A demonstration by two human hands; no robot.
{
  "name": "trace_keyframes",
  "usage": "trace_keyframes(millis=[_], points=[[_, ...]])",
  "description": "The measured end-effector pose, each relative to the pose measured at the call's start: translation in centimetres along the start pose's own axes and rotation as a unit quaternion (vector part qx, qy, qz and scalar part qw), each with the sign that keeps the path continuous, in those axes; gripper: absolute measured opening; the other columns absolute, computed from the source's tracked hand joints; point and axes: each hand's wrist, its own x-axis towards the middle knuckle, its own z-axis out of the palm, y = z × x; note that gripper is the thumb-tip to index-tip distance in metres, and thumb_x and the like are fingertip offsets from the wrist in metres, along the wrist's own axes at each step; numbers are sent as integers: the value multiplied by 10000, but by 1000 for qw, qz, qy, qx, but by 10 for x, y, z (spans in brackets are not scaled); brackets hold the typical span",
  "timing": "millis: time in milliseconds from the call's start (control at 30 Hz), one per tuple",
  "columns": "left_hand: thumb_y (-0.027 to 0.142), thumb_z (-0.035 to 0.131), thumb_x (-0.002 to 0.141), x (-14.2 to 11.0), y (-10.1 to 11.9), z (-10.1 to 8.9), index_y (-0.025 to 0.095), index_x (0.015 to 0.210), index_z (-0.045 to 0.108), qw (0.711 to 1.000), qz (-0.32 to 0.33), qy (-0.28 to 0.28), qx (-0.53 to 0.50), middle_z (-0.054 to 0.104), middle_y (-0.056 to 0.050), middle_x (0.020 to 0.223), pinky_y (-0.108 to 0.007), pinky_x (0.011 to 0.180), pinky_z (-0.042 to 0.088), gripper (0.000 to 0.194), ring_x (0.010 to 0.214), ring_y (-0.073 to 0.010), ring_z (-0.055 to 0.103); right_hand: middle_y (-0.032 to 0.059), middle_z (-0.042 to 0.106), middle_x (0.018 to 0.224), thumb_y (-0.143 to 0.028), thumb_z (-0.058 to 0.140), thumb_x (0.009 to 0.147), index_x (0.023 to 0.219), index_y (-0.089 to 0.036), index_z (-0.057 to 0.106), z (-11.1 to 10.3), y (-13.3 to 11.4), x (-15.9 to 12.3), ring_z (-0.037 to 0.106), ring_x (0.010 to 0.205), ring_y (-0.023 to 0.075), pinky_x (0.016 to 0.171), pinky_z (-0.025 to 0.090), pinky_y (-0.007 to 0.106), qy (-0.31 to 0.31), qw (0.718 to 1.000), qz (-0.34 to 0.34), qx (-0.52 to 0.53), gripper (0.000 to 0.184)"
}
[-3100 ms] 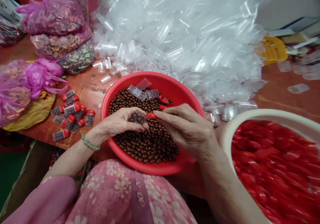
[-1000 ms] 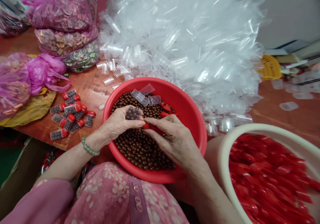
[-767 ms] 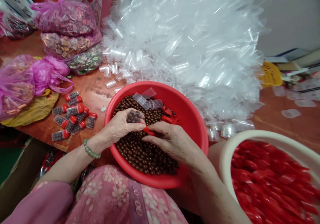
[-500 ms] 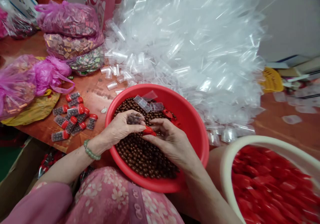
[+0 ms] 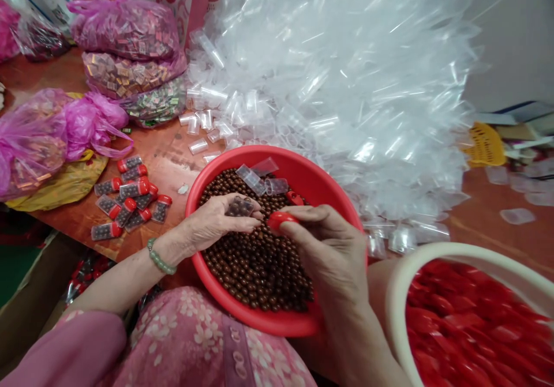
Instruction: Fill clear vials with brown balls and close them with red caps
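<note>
Head view, lower center: the left hand (image 5: pixel 212 222) cradles a clear tube of brown beads (image 5: pixel 240 206) against its curled fingers (image 5: pixel 253 217), while the right hand (image 5: pixel 329 254) pinches a red cap (image 5: pixel 277 220), not yet fitted, just beside it, above a red basin (image 5: pixel 277 324).

Fingers of the right hand (image 5: pixel 331 254) partly hide a red cap (image 5: pixel 279 220), while the left hand (image 5: pixel 216 222) conceals the lower end of a small clear tube (image 5: pixel 240 206) of brown balls. At right, a white basin (image 5: pixel 393 318) runs off the frame, its heaped red caps (image 5: pixel 467 323) blurred. A yellow plastic basket (image 5: pixel 485 145) is also blurred, and printed packets (image 5: pixel 130 75) in pink plastic bags are too small to read.
</note>
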Motion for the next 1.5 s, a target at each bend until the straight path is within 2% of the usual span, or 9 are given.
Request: trace_keyframes(millis=[133,300,433,533,767,900,1000,1133,1500], points=[[233,796,700,2,4,-4,129,1022,688,992,-28,-87,-88,705,-87,1016,-314,880,500,355,951,-176,673,-24,742,832,-279,841,677,764,-236,667,-3,-5,8,699,710,125,690,608,270,47,994,26,96,200],[272,723,766,1,8,-3,129,1072,694,982,-29,-144,-118,726,-117,1063,-366,953,502,339,1025,-232,689,-23,721,825,-354,839,676,803,-244,645,-1,-17,15,716,738,162,721,617,334,50,994,1,96,256],[265,753,785,-11,0,4,170,1120,683,991,38,-127,-19,710,-69,1022,-333,966,494,356,1020,-191,679,-23,688,801,-372,843,664,797,-257,657,1,-19,16,671,730,140,746,582,305,82,991,-35,97,256],[318,724,830,-16,-10,8,190,1154,667,987,94,-106,77,686,-48,1008,-313,979,480,352,1005,-152,655,-21,668,810,-369,804,712,881,-278,675,1,-13,14,633,699,129,653,538,267,78,992,-52,90,232],[336,652,871,-16,-8,13,198,1235,626,969,78,-82,219,668,-77,1153,-287,938,477,391,1082,-168,614,-10,671,874,-406,738,775,1028,-279,690,-4,-6,5,534,588,96,546,468,252,15,997,-42,59,288],[327,601,896,-16,-6,15,196,1275,605,956,46,-84,277,676,-61,1039,-264,841,498,401,916,-133,641,-21,677,848,-388,774,737,983,-280,718,-6,-4,2,553,612,93,562,490,239,11,996,-20,88,275],[345,586,899,-14,-9,15,186,1314,572,950,27,-85,299,669,-43,921,-242,716,502,445,754,-109,634,-10,705,878,-398,783,726,969,-278,729,-6,-2,1,625,710,123,643,542,265,14,997,-16,69,276],[373,584,897,-14,-11,13,180,1320,564,950,38,-86,297,663,-28,828,-244,700,500,465,745,-120,647,1,732,910,-390,783,738,981,-281,736,-7,1,0,678,819,156,780,575,319,15,998,-38,42,271],[387,622,872,-14,-16,9,127,1188,579,964,31,-93,247,667,-47,823,-242,667,511,412,756,-132,656,8,745,903,-338,771,759,949,-277,748,-6,-5,-4,697,821,162,769,582,326,3,995,-101,-17,201]])
